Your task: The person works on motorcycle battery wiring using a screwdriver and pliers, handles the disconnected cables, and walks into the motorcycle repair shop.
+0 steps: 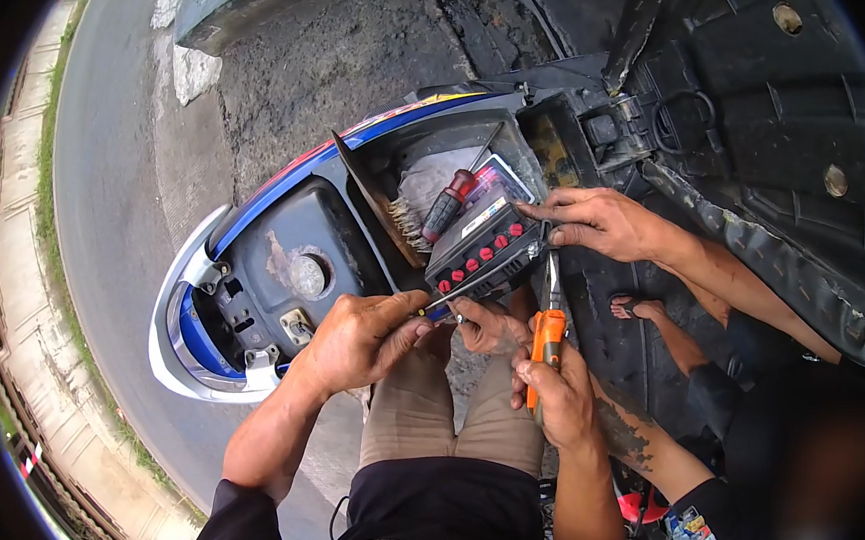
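Observation:
A black battery (477, 230) with a row of red caps sits tilted at the edge of the motorbike's under-seat compartment. My left hand (360, 337) is closed in a pinch at the battery's near left corner, on something thin that I cannot make out. My right hand (560, 387) grips orange-handled pliers (549, 338), their jaws pointing up toward the battery's right end. A co-worker's hand (606, 222) rests on the battery's right corner. The co-worker's other hand (492, 327) is between my hands, close below the battery's near side.
Inside the compartment lie a red-and-black screwdriver (447, 206) and a pale cloth (429, 179). The fuel tank (286, 215) with its round cap is at left. The raised black seat (794, 125) fills the upper right. A co-worker crouches at right.

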{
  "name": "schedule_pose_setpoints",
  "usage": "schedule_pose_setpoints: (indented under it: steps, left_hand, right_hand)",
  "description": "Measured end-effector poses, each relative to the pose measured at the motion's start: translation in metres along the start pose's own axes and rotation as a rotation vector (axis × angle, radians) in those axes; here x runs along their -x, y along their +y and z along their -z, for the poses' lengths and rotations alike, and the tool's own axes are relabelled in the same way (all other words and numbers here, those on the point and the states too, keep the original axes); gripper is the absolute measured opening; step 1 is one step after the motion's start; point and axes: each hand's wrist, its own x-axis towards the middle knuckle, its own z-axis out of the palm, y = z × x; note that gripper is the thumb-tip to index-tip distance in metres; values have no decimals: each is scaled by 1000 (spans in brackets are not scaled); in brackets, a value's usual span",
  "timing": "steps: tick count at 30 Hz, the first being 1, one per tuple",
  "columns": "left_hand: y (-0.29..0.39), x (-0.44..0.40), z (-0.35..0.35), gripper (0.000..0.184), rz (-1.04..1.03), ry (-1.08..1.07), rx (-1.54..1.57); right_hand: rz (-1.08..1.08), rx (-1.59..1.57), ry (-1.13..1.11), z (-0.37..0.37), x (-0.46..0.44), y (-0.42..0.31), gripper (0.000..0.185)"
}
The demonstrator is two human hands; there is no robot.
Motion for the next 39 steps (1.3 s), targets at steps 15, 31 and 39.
schedule_pose_setpoints:
  steps: [15, 31, 39]
  left_hand:
    - [-29, -15, 14, 23, -51, -47, 34]
    - [26, -10, 22, 18, -8, -67, -354]
    - [48, -1, 17, 19, 83, 37, -343]
  right_hand:
    - [-23, 39, -35, 0, -9, -4, 37]
    - [-52, 65, -29, 4, -10, -6, 30]
    - [-78, 61, -31, 8, -10, -7, 31]
